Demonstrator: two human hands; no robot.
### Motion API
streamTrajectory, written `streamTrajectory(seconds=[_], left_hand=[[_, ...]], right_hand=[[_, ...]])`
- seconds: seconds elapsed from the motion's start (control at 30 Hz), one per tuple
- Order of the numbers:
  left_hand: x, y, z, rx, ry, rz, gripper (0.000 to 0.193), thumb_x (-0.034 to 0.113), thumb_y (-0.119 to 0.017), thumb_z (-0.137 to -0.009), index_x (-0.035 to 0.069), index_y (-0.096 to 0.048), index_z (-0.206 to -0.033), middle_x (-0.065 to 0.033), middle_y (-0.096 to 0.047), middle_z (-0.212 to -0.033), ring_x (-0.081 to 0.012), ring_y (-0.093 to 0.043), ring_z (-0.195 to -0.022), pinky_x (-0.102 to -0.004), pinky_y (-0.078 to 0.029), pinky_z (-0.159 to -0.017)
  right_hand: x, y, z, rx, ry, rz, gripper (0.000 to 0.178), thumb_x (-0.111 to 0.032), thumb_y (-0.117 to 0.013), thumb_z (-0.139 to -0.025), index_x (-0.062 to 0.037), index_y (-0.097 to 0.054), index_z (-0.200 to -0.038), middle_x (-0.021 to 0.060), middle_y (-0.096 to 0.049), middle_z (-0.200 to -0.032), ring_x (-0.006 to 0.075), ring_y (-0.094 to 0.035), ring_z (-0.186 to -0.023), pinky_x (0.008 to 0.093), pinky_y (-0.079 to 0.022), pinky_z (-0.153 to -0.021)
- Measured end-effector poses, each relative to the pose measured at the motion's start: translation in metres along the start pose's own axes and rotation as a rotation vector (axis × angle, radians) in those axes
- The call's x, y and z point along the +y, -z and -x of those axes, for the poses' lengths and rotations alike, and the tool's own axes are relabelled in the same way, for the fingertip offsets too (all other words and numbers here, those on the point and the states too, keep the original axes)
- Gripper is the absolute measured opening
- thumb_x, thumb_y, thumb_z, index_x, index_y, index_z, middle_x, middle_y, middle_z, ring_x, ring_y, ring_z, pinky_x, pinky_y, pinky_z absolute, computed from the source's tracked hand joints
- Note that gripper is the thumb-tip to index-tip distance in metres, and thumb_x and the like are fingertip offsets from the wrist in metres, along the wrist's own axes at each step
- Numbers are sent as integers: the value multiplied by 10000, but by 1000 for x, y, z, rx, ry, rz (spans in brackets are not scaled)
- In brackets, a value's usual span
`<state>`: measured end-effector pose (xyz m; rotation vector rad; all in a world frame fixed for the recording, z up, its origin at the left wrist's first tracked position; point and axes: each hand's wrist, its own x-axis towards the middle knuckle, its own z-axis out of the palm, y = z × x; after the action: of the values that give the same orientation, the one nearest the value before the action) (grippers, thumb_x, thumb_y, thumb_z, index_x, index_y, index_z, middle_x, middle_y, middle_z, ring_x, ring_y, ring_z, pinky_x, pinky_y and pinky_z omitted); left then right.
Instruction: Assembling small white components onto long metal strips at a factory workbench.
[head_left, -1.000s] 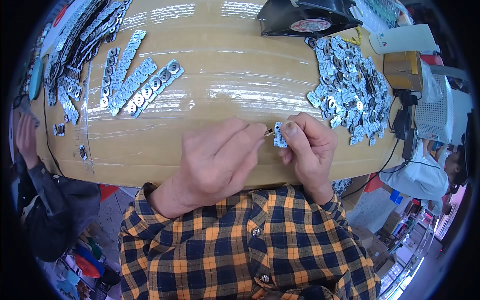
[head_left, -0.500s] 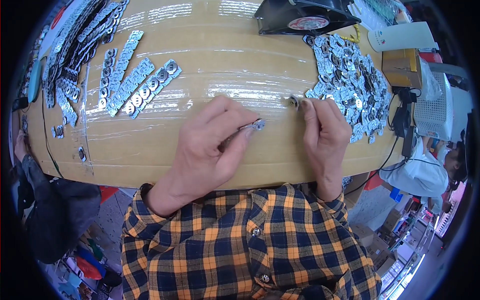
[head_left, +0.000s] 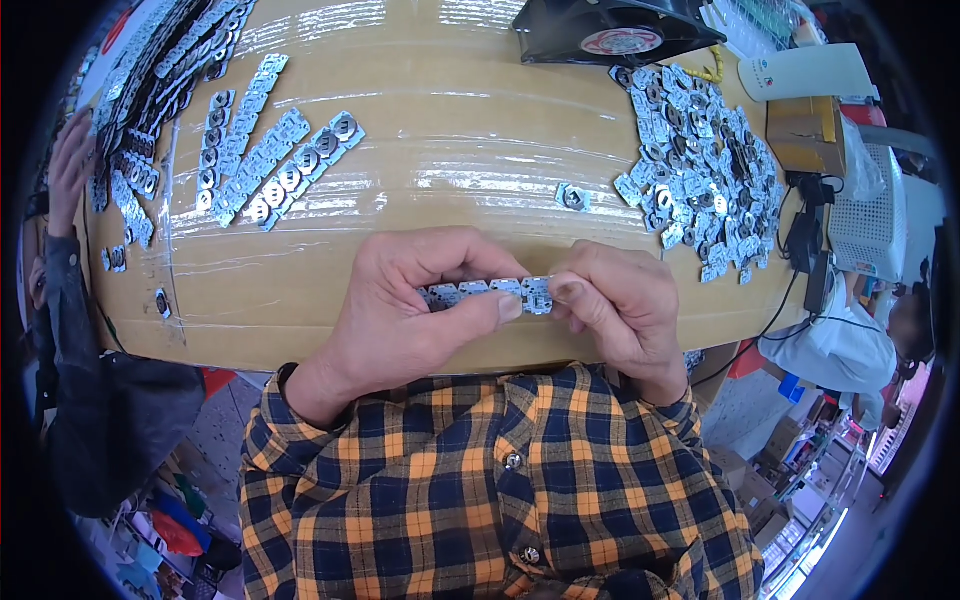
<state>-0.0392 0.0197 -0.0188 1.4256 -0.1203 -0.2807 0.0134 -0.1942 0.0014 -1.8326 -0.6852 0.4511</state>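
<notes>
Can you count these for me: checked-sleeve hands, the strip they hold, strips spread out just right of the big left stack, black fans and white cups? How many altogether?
Hands, left hand and right hand: 2
Held strip: 1
Spread-out strips: 4
Black fan: 1
White cup: 1
Total: 9

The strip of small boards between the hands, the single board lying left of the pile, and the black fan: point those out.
Strip of boards (head_left: 537, 293), head view: its visible right-hand section.
Single board (head_left: 573, 197), head view: its round middle.
Black fan (head_left: 620, 42), head view: its round label.
</notes>
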Motion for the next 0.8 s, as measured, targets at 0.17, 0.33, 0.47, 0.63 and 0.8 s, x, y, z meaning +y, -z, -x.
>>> streamTrajectory(seconds=[0.17, 0.33, 0.47, 0.63, 0.8], left_hand=[[-3, -3, 0, 124, 36, 163, 120, 6, -677, -855, -38, -638, -960, -65, -682, -797, -41, -596, -655, -168, -441, -580], [4, 1, 0, 28, 113, 368, 122, 14, -684, -856, -29, -630, -958, -71, -680, -804, -60, -610, -662, -166, -447, -577], [-3, -7, -1, 160, -53, 218, 132, -29, -673, -849, -22, -656, -979, -76, -672, -847, -78, -620, -729, -203, -463, -609], [-4, -5, -6, 183, -424, -301, 185, -84, -649, -786, -41, -668, -965, -130, -668, -880, -155, -619, -708, -229, -454, -578], [-6, -14, -4, 262, -483, -388, 218, -108, -647, -768, -41, -671, -974, -136, -660, -864, -181, -630, -731, -251, -476, -607]], right_hand=[[7, -5, -7, 41, 223, 124, 210, -90, -566, -955, 41, -637, -807, 54, -593, -637, 109, -535, -468, 218, -377, -430], [7, -13, 4, -20, -348, -732, 203, -108, -551, -975, 14, -631, -833, 34, -603, -626, 66, -488, -435, 204, -335, -397], [2, -22, 2, 174, -517, -897, 280, -207, -522, -991, -22, -553, -782, 33, -535, -574, 54, -399, -398, 193, -297, -380], [-1, -25, 3, 277, -375, -420, 249, -181, -548, -978, -8, -587, -803, 18, -562, -603, 28, -454, -454, 169, -332, -420], [2, -22, 7, 225, -278, -322, 215, -133, -589, -952, -5, -608, -780, 1, -576, -616, 13, -476, -471, 164, -345, -428]])
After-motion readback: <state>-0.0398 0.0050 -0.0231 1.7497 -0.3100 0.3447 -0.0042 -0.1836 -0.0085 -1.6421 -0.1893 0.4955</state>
